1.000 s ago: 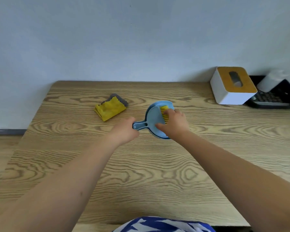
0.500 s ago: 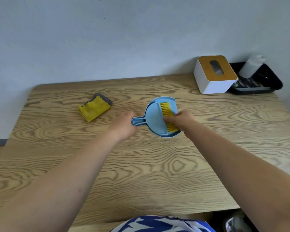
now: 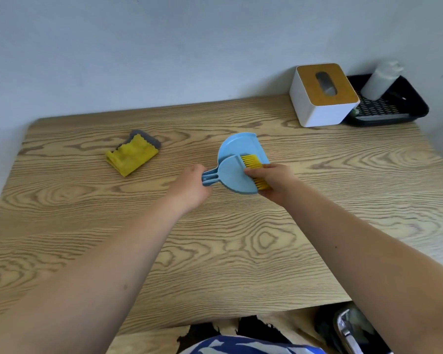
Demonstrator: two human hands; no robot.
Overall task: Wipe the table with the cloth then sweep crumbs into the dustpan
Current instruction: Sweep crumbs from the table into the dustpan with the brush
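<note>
A light blue dustpan (image 3: 237,146) lies mid-table on the wooden table (image 3: 241,238). A blue brush (image 3: 230,176) with yellow bristles (image 3: 251,160) overlaps its near side. Their two handles (image 3: 211,177) lie close together, pointing left. My left hand (image 3: 189,189) grips the handle ends; I cannot tell which handle it holds. My right hand (image 3: 275,182) grips the brush at its bristle end. A folded yellow cloth (image 3: 132,157) with a grey backing lies apart on the table, left of the dustpan. No crumbs are visible.
A white tissue box (image 3: 322,95) with a wooden lid stands at the back right. Beside it is a black tray (image 3: 394,108) holding a white bottle (image 3: 380,80). The table meets the wall at the back, and its near edge is close to my body.
The brush lay nested in the dustpan; now its body is shifted toward me, off the pan. My right hand's grip moved onto the bristle end. The view has tilted.
</note>
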